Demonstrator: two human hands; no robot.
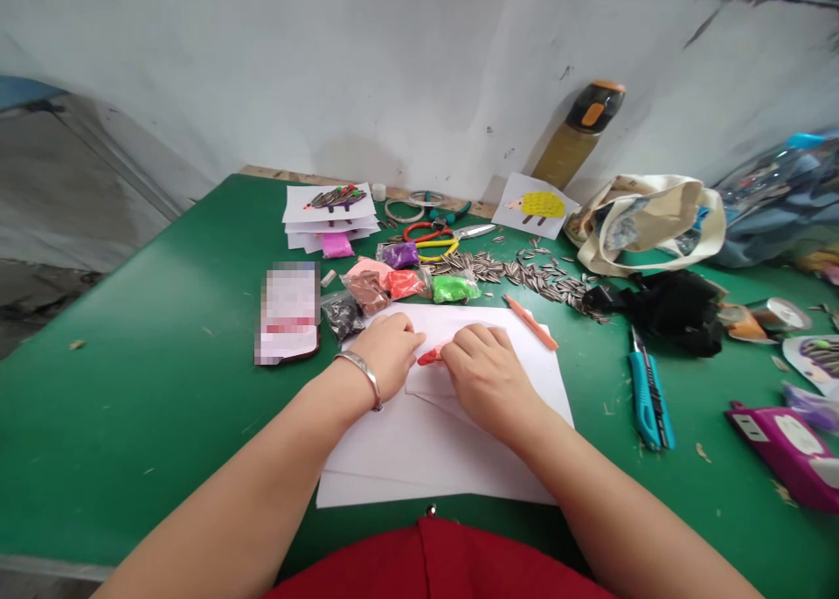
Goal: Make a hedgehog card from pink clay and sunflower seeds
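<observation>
White paper sheets (pixel 393 450) lie in front of me, with a smaller white card (pixel 426 382) on top. A flattened piece of red modelling clay (pixel 431 355) rests on the card. My right hand (pixel 488 376) curls over the clay, fingertips pressed on its right end. Just left of it, my left hand (pixel 386 354) is closed, thumb and forefinger drawn together; whatever may be between them is hidden. An orange plastic clay tool (pixel 532 323) lies beyond the right hand at the sheets' edge.
Clay packets in brown (pixel 368 289), red (pixel 407 283) and green (pixel 455 287) lie behind the sheets. Sunflower seeds (pixel 524 275), scissors (pixel 472 231), a blue utility knife (pixel 648 398), a phone (pixel 288 315), a seed-decorated hedgehog card (pixel 331 204) and a bottle (pixel 577 135) surround them.
</observation>
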